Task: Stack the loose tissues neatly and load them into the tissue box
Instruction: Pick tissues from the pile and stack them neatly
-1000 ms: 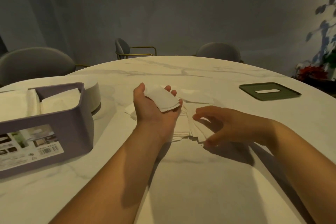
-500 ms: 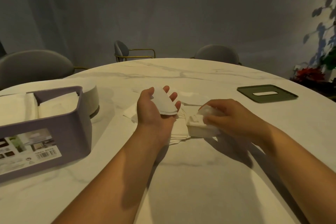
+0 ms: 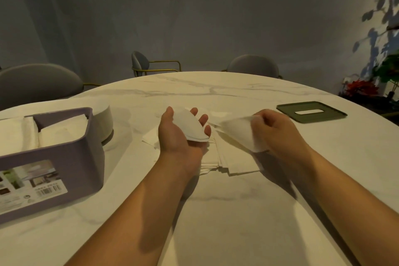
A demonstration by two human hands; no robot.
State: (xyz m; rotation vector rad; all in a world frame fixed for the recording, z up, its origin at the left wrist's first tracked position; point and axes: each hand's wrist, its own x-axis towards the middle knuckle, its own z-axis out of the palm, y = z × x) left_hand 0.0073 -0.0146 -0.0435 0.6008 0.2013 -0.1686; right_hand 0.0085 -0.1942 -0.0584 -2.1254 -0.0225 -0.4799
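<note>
Tissues (image 3: 190,124) in L hand (image 3: 173,136), R hand (image 3: 276,129)

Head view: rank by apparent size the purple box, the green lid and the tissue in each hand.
1. Purple box, clearly largest, though nearest and cropped.
2. Green lid, left-hand tissue and right-hand tissue: too alike to rank; the lid lies farther away, the tissues are curled.

Bare left hand (image 3: 178,136), bare right hand (image 3: 278,131), bare wrists, forearms bare to the lower edge
</note>
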